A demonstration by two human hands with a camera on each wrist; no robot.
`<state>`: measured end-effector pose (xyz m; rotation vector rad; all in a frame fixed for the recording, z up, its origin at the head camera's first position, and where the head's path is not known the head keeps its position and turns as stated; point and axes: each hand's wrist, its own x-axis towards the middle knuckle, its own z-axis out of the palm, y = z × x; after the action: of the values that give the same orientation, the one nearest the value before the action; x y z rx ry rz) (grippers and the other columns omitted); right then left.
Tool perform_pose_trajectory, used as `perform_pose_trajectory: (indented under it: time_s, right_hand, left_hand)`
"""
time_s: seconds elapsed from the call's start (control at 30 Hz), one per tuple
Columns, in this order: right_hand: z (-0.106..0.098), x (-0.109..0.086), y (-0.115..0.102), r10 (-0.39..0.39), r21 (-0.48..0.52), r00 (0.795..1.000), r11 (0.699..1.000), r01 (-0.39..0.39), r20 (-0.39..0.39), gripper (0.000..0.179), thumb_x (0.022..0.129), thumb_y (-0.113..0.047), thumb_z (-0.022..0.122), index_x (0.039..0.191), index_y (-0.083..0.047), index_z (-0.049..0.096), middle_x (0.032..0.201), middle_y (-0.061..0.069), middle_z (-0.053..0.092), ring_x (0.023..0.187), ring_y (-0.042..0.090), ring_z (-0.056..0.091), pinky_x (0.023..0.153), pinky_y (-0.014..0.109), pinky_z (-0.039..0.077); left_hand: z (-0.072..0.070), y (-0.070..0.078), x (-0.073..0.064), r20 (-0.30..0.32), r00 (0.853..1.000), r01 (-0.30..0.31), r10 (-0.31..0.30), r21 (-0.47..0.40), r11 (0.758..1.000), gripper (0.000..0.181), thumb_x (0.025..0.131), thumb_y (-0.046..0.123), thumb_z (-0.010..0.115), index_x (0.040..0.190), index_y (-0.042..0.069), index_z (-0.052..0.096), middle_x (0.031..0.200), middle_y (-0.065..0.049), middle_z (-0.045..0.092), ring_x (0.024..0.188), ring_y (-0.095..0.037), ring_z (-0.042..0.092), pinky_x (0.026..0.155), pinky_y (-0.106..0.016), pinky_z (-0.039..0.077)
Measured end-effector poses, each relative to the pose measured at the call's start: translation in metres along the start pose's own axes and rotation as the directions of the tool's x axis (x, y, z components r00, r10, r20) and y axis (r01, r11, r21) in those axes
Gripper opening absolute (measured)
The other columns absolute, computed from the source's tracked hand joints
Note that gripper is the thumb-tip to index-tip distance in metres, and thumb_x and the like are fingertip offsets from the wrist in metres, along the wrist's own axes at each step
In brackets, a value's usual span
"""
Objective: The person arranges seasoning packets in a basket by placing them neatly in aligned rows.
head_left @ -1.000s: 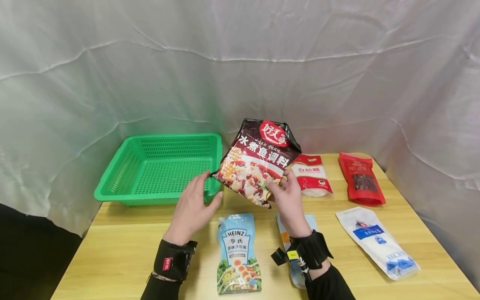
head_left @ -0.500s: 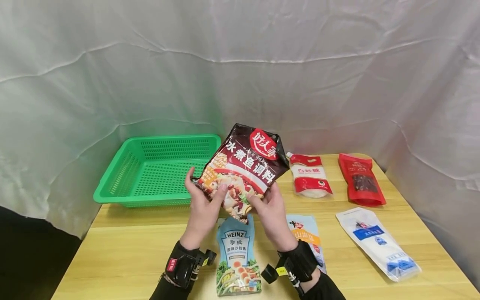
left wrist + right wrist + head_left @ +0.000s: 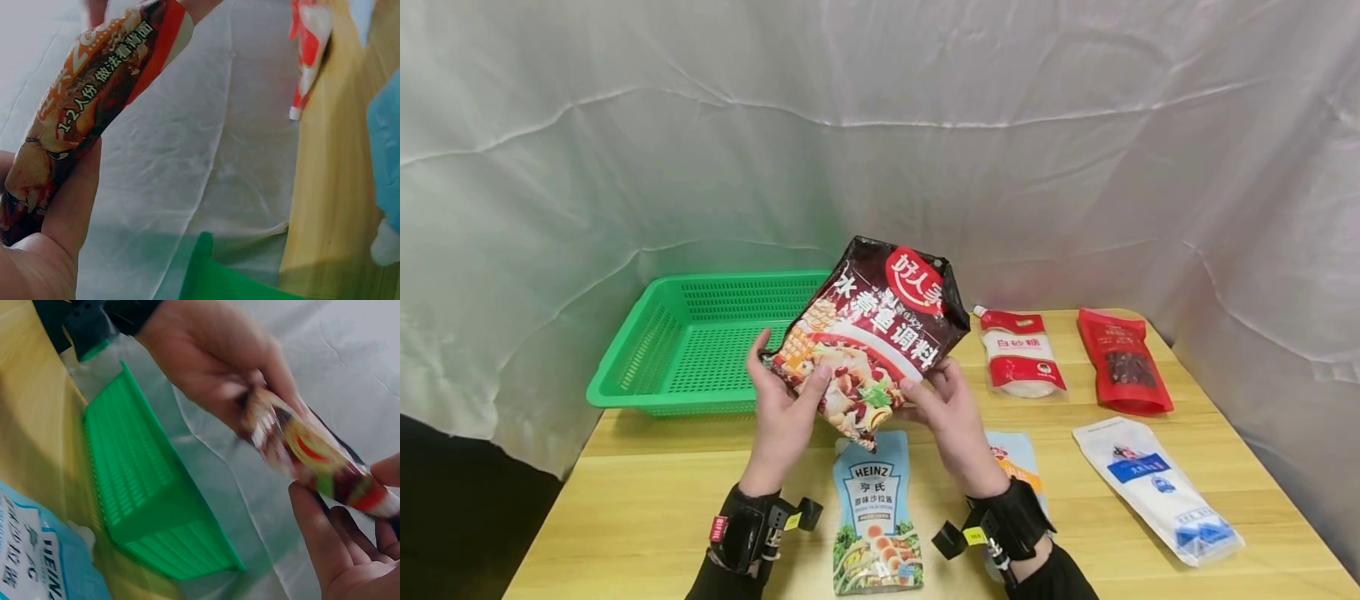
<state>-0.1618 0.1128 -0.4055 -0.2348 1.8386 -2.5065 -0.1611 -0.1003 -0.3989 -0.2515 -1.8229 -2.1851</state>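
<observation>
left sleeve [image 3: 722,583] and right sleeve [image 3: 1054,577]: plain black. left strap [image 3: 742,518]: black, broad, with a small red label [image 3: 718,528] in pale lettering. right strap [image 3: 1021,517]: black, broad. each strap carries, on its inner side, a black camera [image 3: 950,540], a yellow tag [image 3: 974,536] and a silvery fitting [image 3: 997,553].

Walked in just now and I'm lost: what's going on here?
A person's left hand and right hand hold a boiled-fish seasoning packet above the table, gripping its lower part. The green basket stands at the back left. A Heinz salad dressing pouch lies nearer the person, and a white sugar pouch lies farther right.
</observation>
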Motion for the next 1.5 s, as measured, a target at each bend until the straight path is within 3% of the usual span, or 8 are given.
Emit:
perform_pose_trajectory:
  time_s: [0.2,0.37,0.6,0.7,1.0,1.27,1.5]
  right_hand:
    - [-0.019,0.006,-0.008,-0.040,0.040,0.999,0.998,0.042,-0.031,0.051,0.102,-0.005,0.059,0.147,-0.011,0.036,0.142,0.019,0.055,0.108,0.026,0.071,0.084,0.043,0.064]
    - [-0.037,0.009,-0.018,-0.040,-0.032,0.999,0.999,0.040,-0.007,0.054,0.105,-0.010,0.060,0.153,-0.011,0.036,0.144,0.016,0.055,0.112,0.026,0.070,0.086,0.042,0.063]
    - [-0.052,0.008,-0.026,0.073,-0.171,0.994,0.984,-0.059,0.078,0.061,0.098,-0.005,0.069,0.152,-0.002,0.040,0.134,0.015,0.059,0.111,0.022,0.069,0.088,0.037,0.062]
    - [-0.054,0.007,-0.025,0.118,-0.214,0.988,0.972,-0.095,0.096,0.064,0.095,-0.004,0.073,0.150,0.000,0.040,0.134,0.016,0.060,0.112,0.021,0.068,0.092,0.036,0.061]
    - [-0.051,0.007,-0.024,0.086,-0.277,0.995,0.958,-0.069,0.051,0.063,0.094,-0.004,0.075,0.148,0.001,0.044,0.137,0.022,0.058,0.112,0.022,0.068,0.091,0.036,0.061]
    - [-0.042,0.003,-0.042,0.032,-0.261,0.999,0.965,-0.024,0.026,0.052,0.097,-0.002,0.071,0.144,0.005,0.048,0.130,0.021,0.061,0.107,0.020,0.070,0.089,0.035,0.062]
    - [-0.025,0.015,-0.067,0.016,-0.300,0.999,0.954,-0.002,0.047,0.052,0.100,-0.006,0.069,0.146,0.003,0.047,0.135,0.023,0.058,0.110,0.021,0.068,0.091,0.033,0.061]
  left_hand:
    - [-0.011,0.004,0.001,0.017,0.999,-0.026,0.027,-0.012,1.000,0.088,0.101,-0.004,0.061,0.161,0.018,0.001,0.137,-0.025,0.050,0.107,-0.021,0.068,0.090,-0.035,0.061]
    - [-0.019,0.004,0.002,0.075,0.996,-0.037,0.038,-0.006,0.999,0.088,0.100,-0.007,0.059,0.162,0.016,0.002,0.134,-0.027,0.052,0.105,-0.020,0.070,0.086,-0.037,0.062]
    - [-0.024,0.000,0.004,0.221,0.975,0.004,-0.015,0.049,0.999,0.094,0.099,-0.007,0.060,0.166,0.019,0.000,0.140,-0.031,0.051,0.106,-0.018,0.070,0.083,-0.041,0.063]
    - [-0.024,-0.003,0.005,0.254,0.966,0.032,-0.047,0.062,0.998,0.095,0.100,-0.004,0.061,0.167,0.021,-0.001,0.140,-0.031,0.052,0.104,-0.019,0.072,0.083,-0.043,0.063]
    - [-0.021,-0.006,0.005,0.246,0.957,0.115,-0.154,0.166,0.979,0.098,0.102,0.006,0.065,0.166,0.023,-0.008,0.142,-0.031,0.053,0.114,-0.041,0.068,0.089,-0.038,0.062]
    - [-0.016,-0.006,0.008,0.231,0.954,0.158,-0.190,0.152,0.976,0.102,0.102,0.011,0.066,0.165,0.018,-0.014,0.150,-0.027,0.044,0.122,-0.043,0.063,0.094,-0.036,0.059]
    - [-0.018,-0.007,0.009,0.201,0.961,0.139,-0.191,0.245,0.960,0.090,0.105,0.013,0.061,0.166,0.007,-0.005,0.154,-0.027,0.039,0.128,-0.043,0.059,0.103,-0.036,0.055]
